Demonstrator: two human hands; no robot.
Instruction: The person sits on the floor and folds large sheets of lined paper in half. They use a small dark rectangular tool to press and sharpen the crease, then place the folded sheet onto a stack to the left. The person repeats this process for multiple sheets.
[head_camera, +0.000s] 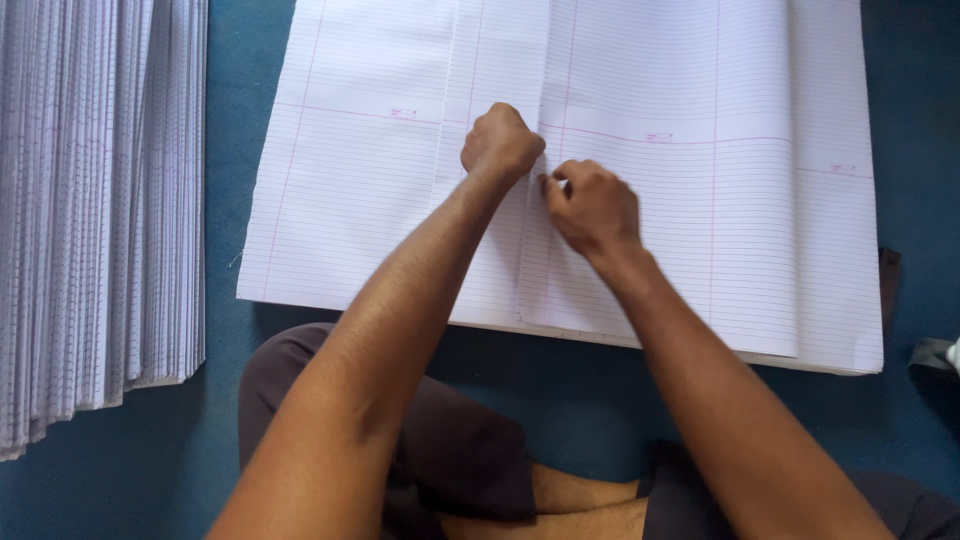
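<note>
On the blue floor (590, 400), left hand (500, 143) and right hand (593, 207), both fisted, pinch a fold in ruled paper sheets (700, 220).

A broad stack of white paper sheets ruled with fine lines and pink margins (700, 230) lies flat on the blue floor covering (580, 400), its near edge facing the seated person. The top sheet is folded over partway, its edge running down the stack's middle, slightly lifted where both fists press along it.
</note>
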